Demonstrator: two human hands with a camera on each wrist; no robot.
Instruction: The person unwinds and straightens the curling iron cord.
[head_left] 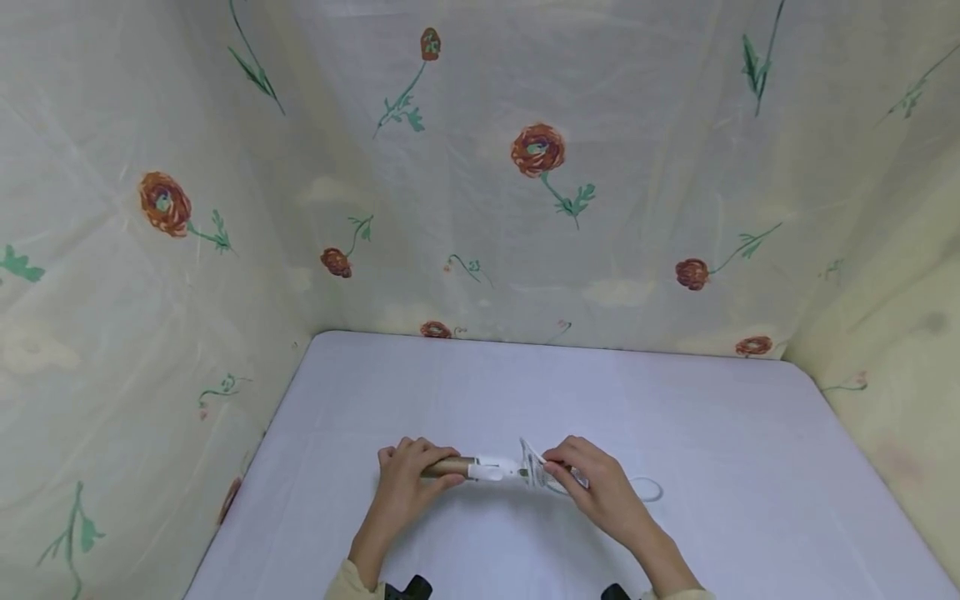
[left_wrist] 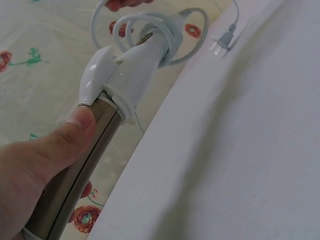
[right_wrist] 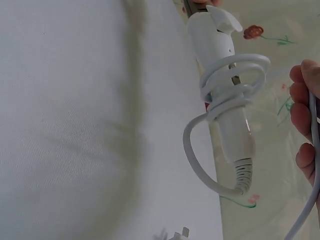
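A curling iron [head_left: 491,469] with a bronze barrel [left_wrist: 80,167] and a white handle [right_wrist: 236,135] is held above the table. My left hand [head_left: 405,479] grips the barrel, its thumb lying along the side near the white clamp lever [left_wrist: 96,75]. Several loops of white power cord [right_wrist: 235,64] are wound round the handle. On the other side, my right hand [head_left: 597,483] pinches a length of the cord [right_wrist: 313,145] between thumb and fingers, beside the handle and apart from it. The cord's two-pin plug [left_wrist: 223,42] hangs near the tabletop; whether it touches is unclear.
A white table [head_left: 420,383] lies under both hands, and shadows of the hands and iron fall on it. Cream flowered cloth [head_left: 480,208] walls in the back and sides. Part of the cord [head_left: 649,490] curves out to the right of my right hand.
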